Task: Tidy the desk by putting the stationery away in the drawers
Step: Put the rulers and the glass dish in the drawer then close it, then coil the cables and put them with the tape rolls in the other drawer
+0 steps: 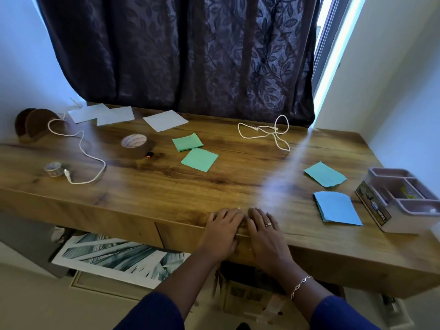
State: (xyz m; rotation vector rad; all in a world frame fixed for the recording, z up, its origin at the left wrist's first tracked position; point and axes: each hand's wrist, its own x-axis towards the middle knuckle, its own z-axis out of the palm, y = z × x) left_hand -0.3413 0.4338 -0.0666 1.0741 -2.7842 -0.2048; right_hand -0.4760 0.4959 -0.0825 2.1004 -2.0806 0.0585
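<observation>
- left hand (222,231) and right hand (264,231) flat, side by side on the desk (152,182) edge, holding nothing.
- drawer front (181,234) directly below them.
- blue notes (337,208) lie rightward, nearer the right hand.

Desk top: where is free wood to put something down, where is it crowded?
Bare wood lies between the brown tape roll, the green notes and the left hand at the front edge. Crowded: back left, papers and cable; right end, blue notes and organizer.

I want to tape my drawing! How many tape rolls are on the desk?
2. The big brown roll sits left of centre; the small clear roll lies far left beside the white cable. None seems hidden.
</observation>
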